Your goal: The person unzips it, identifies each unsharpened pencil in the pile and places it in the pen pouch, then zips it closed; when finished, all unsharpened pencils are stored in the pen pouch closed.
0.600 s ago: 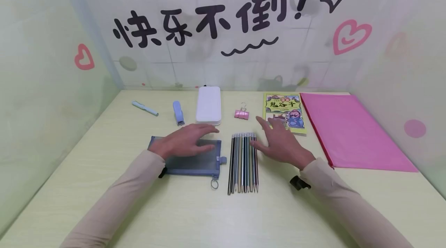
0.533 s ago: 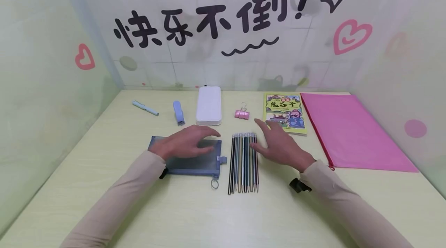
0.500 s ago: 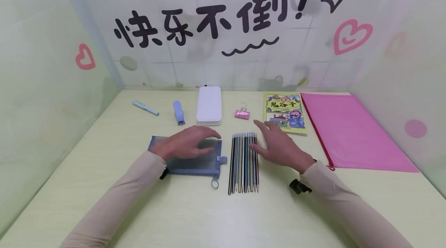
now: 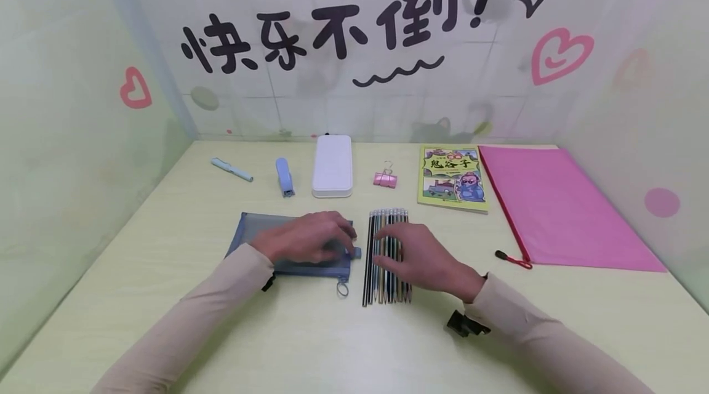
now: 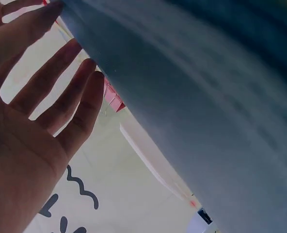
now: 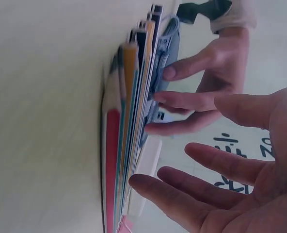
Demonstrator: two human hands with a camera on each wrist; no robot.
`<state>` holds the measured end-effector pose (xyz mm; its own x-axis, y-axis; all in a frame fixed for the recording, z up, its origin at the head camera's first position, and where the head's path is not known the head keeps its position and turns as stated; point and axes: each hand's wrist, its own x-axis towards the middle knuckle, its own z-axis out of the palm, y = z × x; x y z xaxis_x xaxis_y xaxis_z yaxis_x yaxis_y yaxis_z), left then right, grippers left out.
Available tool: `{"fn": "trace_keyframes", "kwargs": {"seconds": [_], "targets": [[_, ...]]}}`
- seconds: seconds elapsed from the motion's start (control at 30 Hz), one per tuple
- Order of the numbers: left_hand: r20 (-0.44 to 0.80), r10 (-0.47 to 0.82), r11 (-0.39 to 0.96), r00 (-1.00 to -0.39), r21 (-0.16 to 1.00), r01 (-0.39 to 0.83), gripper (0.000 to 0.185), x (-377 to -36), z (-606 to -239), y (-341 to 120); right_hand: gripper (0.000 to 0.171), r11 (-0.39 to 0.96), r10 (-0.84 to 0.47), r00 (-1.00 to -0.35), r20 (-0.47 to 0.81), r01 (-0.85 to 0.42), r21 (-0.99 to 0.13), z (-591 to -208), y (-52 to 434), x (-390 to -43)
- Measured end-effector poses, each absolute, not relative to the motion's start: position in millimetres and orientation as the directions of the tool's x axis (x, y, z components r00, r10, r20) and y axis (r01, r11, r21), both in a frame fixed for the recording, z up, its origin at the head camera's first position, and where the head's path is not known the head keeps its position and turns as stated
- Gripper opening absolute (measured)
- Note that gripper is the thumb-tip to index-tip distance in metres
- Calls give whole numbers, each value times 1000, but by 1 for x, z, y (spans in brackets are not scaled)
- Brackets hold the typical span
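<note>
A pale yellow-green table (image 4: pixel 232 320) fills a small booth walled with light tile and translucent green panels. The back wall carries large black lettering, a wavy line and pink hearts. Along the far edge lie a light blue pen (image 4: pixel 231 170), a blue stapler (image 4: pixel 285 176), a white case (image 4: pixel 332 166), a pink binder clip (image 4: pixel 384 179), an illustrated yellow book (image 4: pixel 453 178) and a large pink zip folder (image 4: pixel 559 209).

Nearer the person, a flat grey-blue mesh pouch (image 4: pixel 260 228) lies on the table, its zipper end with a metal ring pointing toward a row of pencils (image 4: pixel 388 283). The pencils lie side by side, just right of the pouch, dark and striped, their sharpened tips toward the person.

The left hand (image 4: pixel 307 240) rests on the pouch's right end with fingers bent down onto it; in the right wrist view its fingertips (image 6: pixel 170 73) press at the pouch's edge, though a firm grip cannot be told. The right hand (image 4: pixel 415 255) hovers over the pencils, fingers spread and relaxed, holding nothing.

Half a second earlier the right hand lay to the right of the pencils, near the book; it has since moved left over them. The left hand has slid toward the pouch's zipper end, and the pouch's left corner has swung slightly outward.
</note>
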<state>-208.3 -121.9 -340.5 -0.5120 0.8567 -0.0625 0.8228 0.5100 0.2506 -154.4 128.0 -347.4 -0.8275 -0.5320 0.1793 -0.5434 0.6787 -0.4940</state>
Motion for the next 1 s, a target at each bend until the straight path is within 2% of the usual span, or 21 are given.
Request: {"fn": "trace_keyframes", "kwargs": {"seconds": [0.3, 0.43, 0.57, 0.8, 0.93, 1.0], "targets": [[-54, 885, 464, -462, 179, 868, 18, -214, -347, -110, 28, 655, -541, -822, 179, -545, -524, -346, 122, -150], [-84, 896, 445, -437, 161, 881, 22, -216, -347, -101, 22, 638, -546, -817, 185, -549, -541, -347, 122, -152], [-109, 901, 433, -420, 161, 887, 25, -220, -346, -95, 20, 634, -536, -825, 181, -535, -558, -347, 120, -155], [-82, 914, 406, -398, 171, 898, 15, -227, -350, -99, 17, 634, -532, -830, 167, -521, -571, -347, 118, -154], [-5, 911, 405, -413, 201, 892, 16, -231, -344, -107, 15, 621, -536, -824, 183, -532, -576, -347, 116, -154], [27, 897, 422, -441, 248, 872, 15, -233, -339, -112, 15, 605, -544, -817, 190, -539, -587, -348, 113, -153]]}}
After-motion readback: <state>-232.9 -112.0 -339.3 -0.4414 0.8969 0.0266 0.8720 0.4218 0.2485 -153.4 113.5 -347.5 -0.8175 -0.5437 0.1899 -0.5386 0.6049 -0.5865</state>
